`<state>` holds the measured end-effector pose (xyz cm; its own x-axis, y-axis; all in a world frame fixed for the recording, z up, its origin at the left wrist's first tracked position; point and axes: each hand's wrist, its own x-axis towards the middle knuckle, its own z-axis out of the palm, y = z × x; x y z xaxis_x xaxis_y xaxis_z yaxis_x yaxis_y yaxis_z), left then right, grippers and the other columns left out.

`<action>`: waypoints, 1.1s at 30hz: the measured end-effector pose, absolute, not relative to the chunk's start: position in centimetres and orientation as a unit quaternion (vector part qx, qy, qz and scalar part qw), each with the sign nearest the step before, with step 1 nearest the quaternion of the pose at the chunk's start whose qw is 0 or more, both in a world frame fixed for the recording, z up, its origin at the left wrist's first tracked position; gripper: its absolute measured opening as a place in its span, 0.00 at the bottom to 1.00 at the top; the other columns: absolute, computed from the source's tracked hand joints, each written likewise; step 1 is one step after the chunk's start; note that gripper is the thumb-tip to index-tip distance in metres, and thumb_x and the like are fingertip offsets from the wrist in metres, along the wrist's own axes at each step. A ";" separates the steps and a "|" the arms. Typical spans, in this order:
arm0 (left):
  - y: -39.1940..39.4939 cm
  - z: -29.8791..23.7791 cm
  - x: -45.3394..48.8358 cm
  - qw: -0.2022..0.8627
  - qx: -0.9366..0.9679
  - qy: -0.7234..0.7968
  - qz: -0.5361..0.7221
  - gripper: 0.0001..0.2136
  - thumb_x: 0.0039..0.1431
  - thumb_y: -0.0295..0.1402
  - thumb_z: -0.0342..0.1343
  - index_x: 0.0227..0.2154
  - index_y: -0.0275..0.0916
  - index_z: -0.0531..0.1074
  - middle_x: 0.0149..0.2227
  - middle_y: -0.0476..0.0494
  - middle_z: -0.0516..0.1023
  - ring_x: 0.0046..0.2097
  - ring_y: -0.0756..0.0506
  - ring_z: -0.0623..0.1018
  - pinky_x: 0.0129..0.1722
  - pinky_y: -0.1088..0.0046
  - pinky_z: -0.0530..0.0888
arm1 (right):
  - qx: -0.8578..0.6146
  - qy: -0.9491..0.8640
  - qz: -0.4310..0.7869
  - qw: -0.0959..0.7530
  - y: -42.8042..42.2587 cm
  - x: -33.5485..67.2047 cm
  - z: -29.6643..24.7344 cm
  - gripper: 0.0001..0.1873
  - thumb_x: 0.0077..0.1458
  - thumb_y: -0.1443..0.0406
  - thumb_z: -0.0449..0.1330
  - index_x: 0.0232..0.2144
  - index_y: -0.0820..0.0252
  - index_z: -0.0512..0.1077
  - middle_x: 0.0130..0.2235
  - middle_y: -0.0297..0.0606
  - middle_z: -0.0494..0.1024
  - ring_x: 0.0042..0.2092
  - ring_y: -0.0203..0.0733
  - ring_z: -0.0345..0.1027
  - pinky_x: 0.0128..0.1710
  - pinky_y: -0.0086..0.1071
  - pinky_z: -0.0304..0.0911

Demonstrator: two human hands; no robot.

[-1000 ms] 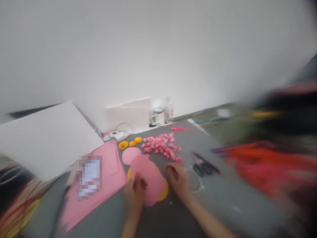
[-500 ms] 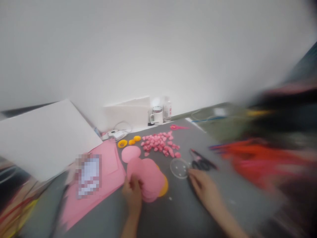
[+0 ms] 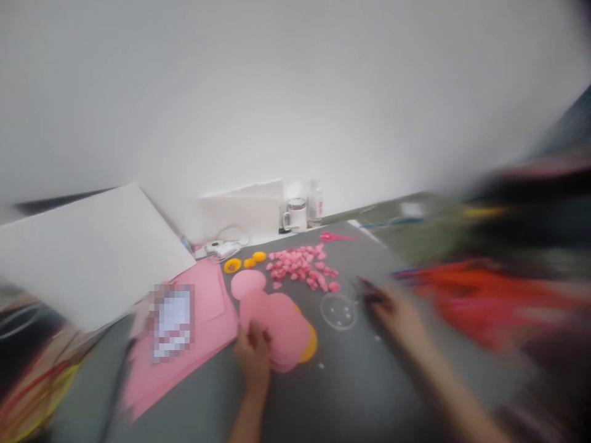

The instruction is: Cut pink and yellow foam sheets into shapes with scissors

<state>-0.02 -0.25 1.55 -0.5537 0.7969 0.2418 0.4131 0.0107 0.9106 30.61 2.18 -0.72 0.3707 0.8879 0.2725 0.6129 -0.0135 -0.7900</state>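
Observation:
My left hand (image 3: 253,355) pinches the edge of a pink paper circle (image 3: 253,309) between thumb and fingers. It is held over a fanned stack of pink circles (image 3: 289,329), with a yellow circle (image 3: 310,346) showing under its right side. To the right, my right hand (image 3: 401,317) has its fingers curled over the dark scissors (image 3: 370,291); blur and the hand hide most of them. A clear round disc (image 3: 338,312) lies between the hands. Behind the stack rests another pink circle (image 3: 248,285).
Small pink pieces (image 3: 300,264) are heaped behind the stack, beside yellow pieces (image 3: 233,266). Pink scissors (image 3: 335,237), a mug (image 3: 296,215) and a bottle (image 3: 316,204) stand or lie farther back. Pink sheets (image 3: 207,326) cover the left; orange-red material (image 3: 471,298) is at right.
My right hand has left the clear disc's edge and moved right and up onto the dark scissors. My left hand keeps its pinch on the pink circle. The view has shifted slightly.

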 end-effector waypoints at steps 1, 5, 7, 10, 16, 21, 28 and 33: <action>-0.2 1.5 0.0 0.174 0.438 0.689 0.551 0.16 0.54 0.46 0.46 0.22 0.39 0.64 0.15 0.45 0.74 0.19 0.46 0.74 0.21 0.73 0.69 | -0.667 -0.506 0.227 0.497 1.7 30.4 -0.1 0.19 0.45 0.62 0.59 0.42 0.60 0.72 0.39 0.46 0.77 0.34 0.46 0.71 0.34 0.37 0.65; -0.1 1.4 0.0 0.183 0.444 0.679 0.555 0.17 0.55 0.47 0.45 0.22 0.39 0.64 0.15 0.45 0.74 0.19 0.46 0.74 0.20 0.73 0.69 | -0.469 -0.368 0.486 0.640 -0.3 28.5 1.9 0.25 0.42 0.54 0.64 0.44 0.56 0.70 0.42 0.43 0.75 0.40 0.46 0.70 0.40 0.37 0.66; -0.1 1.4 0.0 0.183 0.446 0.678 0.555 0.17 0.54 0.47 0.45 0.22 0.39 0.64 0.15 0.45 0.74 0.19 0.46 0.74 0.21 0.72 0.69 | -0.400 -0.336 0.561 0.643 -1.0 27.2 2.1 0.20 0.40 0.56 0.67 0.36 0.57 0.73 0.38 0.41 0.76 0.38 0.45 0.70 0.41 0.38 0.66; -0.2 1.5 0.0 0.179 0.442 0.682 0.554 0.16 0.54 0.46 0.45 0.21 0.39 0.64 0.15 0.46 0.73 0.18 0.46 0.74 0.21 0.72 0.69 | -0.332 -0.298 0.642 0.624 -1.4 25.0 1.2 0.16 0.38 0.55 0.68 0.26 0.58 0.73 0.34 0.40 0.76 0.35 0.44 0.69 0.39 0.39 0.67; -0.1 1.0 -0.1 0.167 0.442 0.683 0.557 0.16 0.54 0.46 0.46 0.20 0.40 0.63 0.15 0.47 0.72 0.18 0.47 0.72 0.19 0.73 0.67 | -0.281 -0.203 0.732 0.586 -0.8 20.9 -0.6 0.20 0.40 0.53 0.67 0.35 0.55 0.75 0.40 0.39 0.76 0.33 0.38 0.70 0.41 0.36 0.66; -0.1 0.8 -0.1 0.204 0.434 0.676 0.560 0.18 0.55 0.48 0.45 0.21 0.39 0.65 0.15 0.46 0.72 0.19 0.47 0.73 0.20 0.73 0.68 | -0.269 -0.209 0.759 0.555 0.2 18.2 0.2 0.21 0.41 0.52 0.66 0.37 0.56 0.75 0.31 0.36 0.76 0.31 0.38 0.69 0.37 0.36 0.66; -0.5 1.3 0.4 0.227 0.422 0.674 0.562 0.19 0.52 0.49 0.48 0.22 0.37 0.67 0.18 0.43 0.75 0.21 0.45 0.75 0.24 0.70 0.70 | -0.281 -0.360 0.669 0.586 2.8 16.0 1.9 0.22 0.45 0.55 0.64 0.41 0.61 0.70 0.27 0.37 0.76 0.28 0.39 0.68 0.33 0.34 0.62; 0.1 3.3 1.7 0.280 0.374 0.645 0.604 0.18 0.51 0.49 0.49 0.20 0.38 0.66 0.15 0.45 0.73 0.18 0.47 0.73 0.19 0.73 0.68 | -0.307 -0.429 0.618 0.584 4.2 14.3 1.8 0.19 0.46 0.57 0.62 0.38 0.62 0.68 0.28 0.38 0.76 0.30 0.41 0.69 0.30 0.32 0.62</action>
